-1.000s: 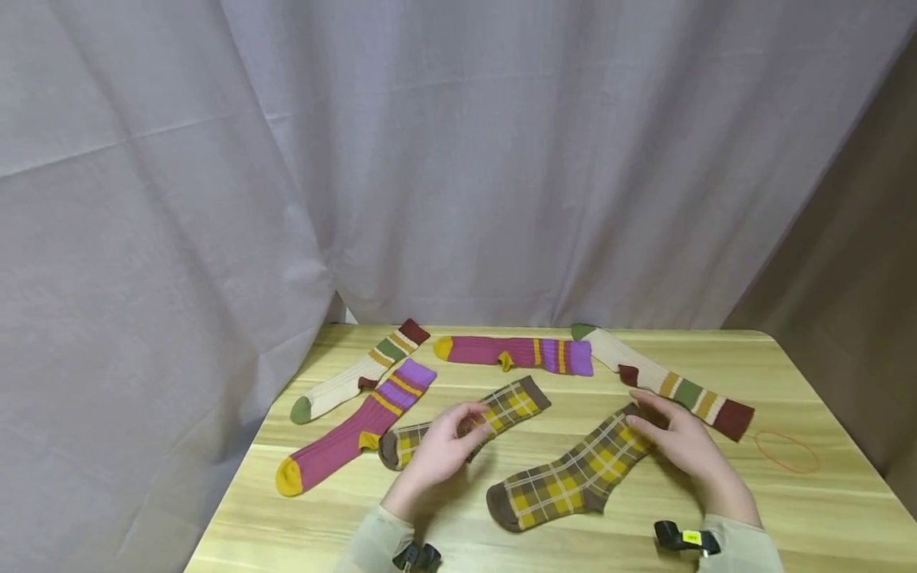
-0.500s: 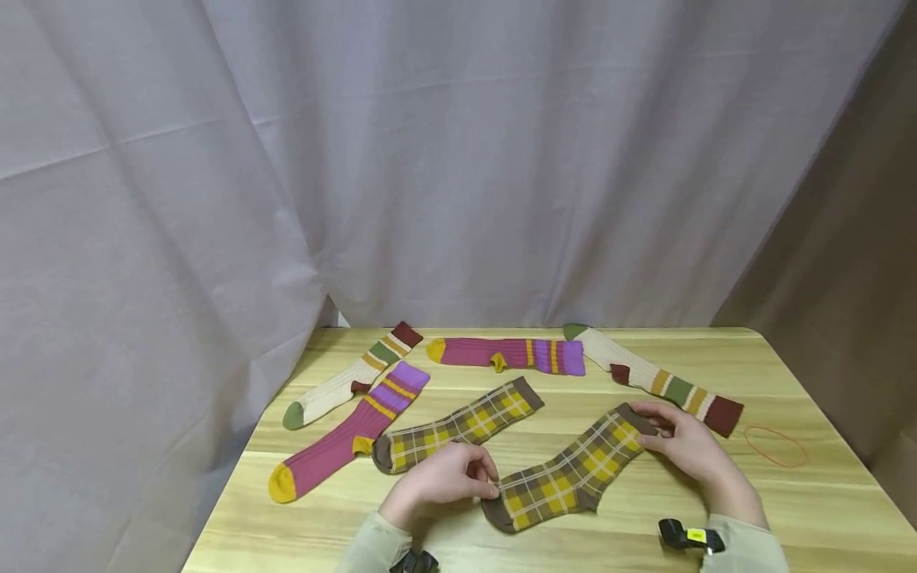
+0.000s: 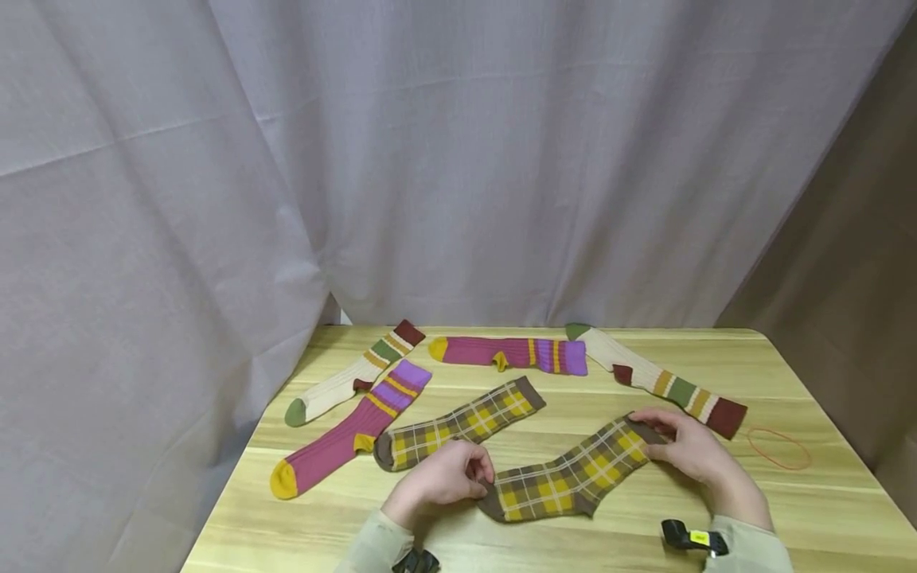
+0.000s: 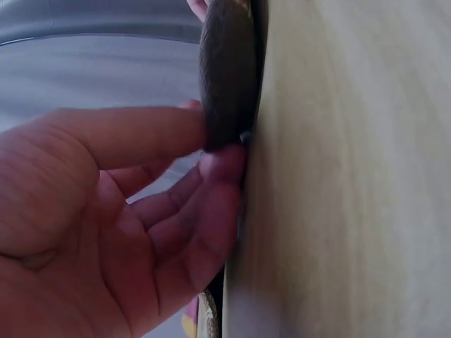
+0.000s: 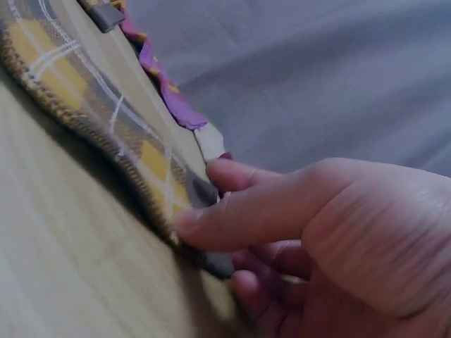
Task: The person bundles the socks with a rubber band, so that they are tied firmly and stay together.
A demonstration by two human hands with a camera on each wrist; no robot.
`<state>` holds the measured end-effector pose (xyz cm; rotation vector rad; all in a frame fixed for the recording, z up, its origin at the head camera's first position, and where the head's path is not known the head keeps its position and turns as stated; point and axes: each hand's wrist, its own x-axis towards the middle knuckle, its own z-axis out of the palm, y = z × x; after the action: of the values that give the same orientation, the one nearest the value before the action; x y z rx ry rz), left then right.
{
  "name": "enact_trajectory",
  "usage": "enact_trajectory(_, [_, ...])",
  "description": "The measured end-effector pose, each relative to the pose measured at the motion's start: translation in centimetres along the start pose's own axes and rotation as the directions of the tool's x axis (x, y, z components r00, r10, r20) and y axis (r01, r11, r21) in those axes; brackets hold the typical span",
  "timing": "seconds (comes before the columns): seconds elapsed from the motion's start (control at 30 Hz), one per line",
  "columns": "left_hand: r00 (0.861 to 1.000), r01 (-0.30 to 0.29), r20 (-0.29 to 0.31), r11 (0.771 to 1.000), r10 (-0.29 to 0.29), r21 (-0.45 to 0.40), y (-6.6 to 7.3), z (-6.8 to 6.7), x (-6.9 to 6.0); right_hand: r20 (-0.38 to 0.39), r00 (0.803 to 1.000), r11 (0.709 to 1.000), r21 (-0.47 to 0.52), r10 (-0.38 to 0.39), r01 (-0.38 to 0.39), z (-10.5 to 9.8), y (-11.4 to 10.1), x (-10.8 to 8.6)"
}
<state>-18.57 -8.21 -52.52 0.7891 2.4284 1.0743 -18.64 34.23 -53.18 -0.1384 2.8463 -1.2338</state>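
A brown-and-yellow plaid sock (image 3: pixel 555 484) lies slantwise near the front of the table, between my two hands. My left hand (image 3: pixel 446 476) pinches its dark brown toe (image 4: pixel 227 74) between thumb and fingertips, seen close in the left wrist view. At the other end, my right hand (image 3: pixel 693 452) pinches the brown cuff, its thumb (image 5: pixel 194 224) on top of the fabric and the fingers partly hidden beneath. Just behind the left hand lies a matching plaid sock (image 3: pixel 476 418), stretched flat.
Around them lie two magenta socks with yellow toes, one at left (image 3: pixel 333 454) and one at the back (image 3: pixel 473 350). Two cream striped socks rest at far left (image 3: pixel 337 390) and right (image 3: pixel 645 370). A thin orange-red loop (image 3: pixel 779 450) lies right of my right hand. Grey curtain (image 3: pixel 458 159) hangs behind.
My left hand has come from over the farther plaid sock to the nearer one's toe and pinches it. My right hand has taken its cuff. The nearer sock has shifted slightly.
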Motion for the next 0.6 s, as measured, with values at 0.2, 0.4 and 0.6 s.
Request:
enact_trajectory(0.2, [0.997,0.046,-0.066,0.997,-0.042,0.059,0.1,-0.6,-0.2,0.089,0.991,0.995,-0.027,0.097,-0.095,-1.3,-0.2,-0.3])
enact_trajectory(0.4, [0.982,0.047,-0.187,0.989,-0.019,0.143,-0.1,-1.0,-0.1,0.288,0.957,0.998,0.050,0.023,-0.038,-2.3,-0.5,-1.2])
enact_trajectory(0.6, [0.979,0.034,-0.205,0.988,-0.002,0.153,-0.2,-1.7,-0.4,0.362,0.932,0.995,0.095,-0.005,-0.031,-2.3,-0.8,-1.4])
